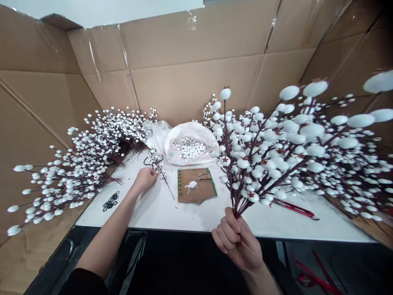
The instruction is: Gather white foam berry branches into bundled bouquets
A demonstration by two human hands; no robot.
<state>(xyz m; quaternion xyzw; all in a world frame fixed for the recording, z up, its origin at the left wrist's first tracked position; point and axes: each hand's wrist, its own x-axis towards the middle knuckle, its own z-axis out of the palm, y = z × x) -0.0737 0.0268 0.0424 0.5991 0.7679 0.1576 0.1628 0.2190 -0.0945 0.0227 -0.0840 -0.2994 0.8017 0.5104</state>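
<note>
- The big bunch of berry branches (276, 151) stands with its stems gathered low at the near middle and its long axis rising and leaning away to the right, the white-berried twigs fanning out wide toward the far right.
- A small sprig (159, 168) lies flat on the table, its thin stem running from far left to near right, with the berry end at the far end.
- The right hand (238, 241) is closed in a fist around the bundled stem ends of the big bunch, fingers wrapped tight, holding it up just above the near edge of the table.
- The left hand (144, 179) reaches out over the table, fingers curled together at the small sprig; whether it pinches the stem or only touches it cannot be told.
- The white table (159, 211) carries a brown cardboard piece (196, 185) with a white blob on it, between the two hands.
- Beyond the cardboard piece sits an open plastic bag of white berries (188, 145).
- Red-handled cutters (296, 209) lie to the right, under the bunch's twigs.
- Small black rings (110, 201) lie near the left edge.
- A heap of finished branches (89, 159) spreads over the far left.
- Cardboard walls (196, 78) enclose the table on the left, far and right sides.
</note>
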